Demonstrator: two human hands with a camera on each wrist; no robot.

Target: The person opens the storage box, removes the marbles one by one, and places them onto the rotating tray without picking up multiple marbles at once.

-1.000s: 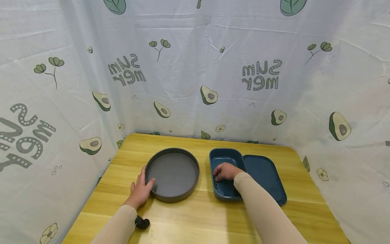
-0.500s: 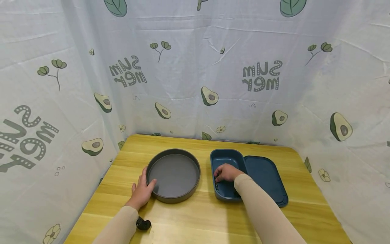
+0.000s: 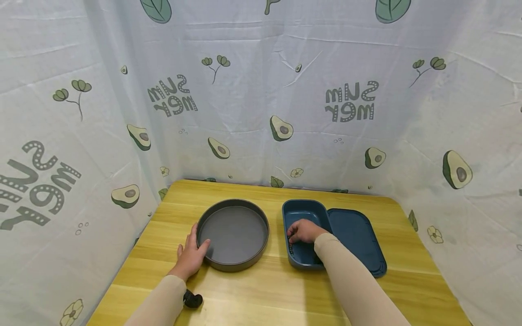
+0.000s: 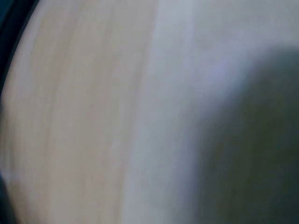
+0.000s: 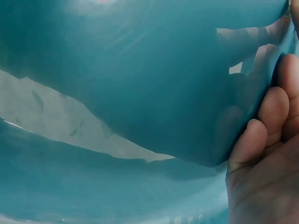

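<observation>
My left hand [image 3: 190,256] rests at the near left edge of a round grey cake pan [image 3: 234,232]. Its thumb lies over the rim; the other fingers are spread along the outside. My right hand [image 3: 303,231] reaches into a deep blue rectangular box [image 3: 303,206]. With curled fingers it pinches a row of small dark beads [image 3: 291,248] by the left wall. In the right wrist view, the curled fingers [image 5: 273,109] show beside the shiny blue wall [image 5: 140,93], but the beads are out of sight. The left wrist view shows no hand.
A flat blue lid [image 3: 359,237] lies right of the box, against it. All stands on a yellow wood-grain table [image 3: 244,299]. A white curtain [image 3: 240,99] printed with avocados hangs behind and at the sides. A black device [image 3: 192,299] sits at my left wrist.
The whole head view has shifted slightly right and down. Both hands, the pan and the box keep their places relative to each other.
</observation>
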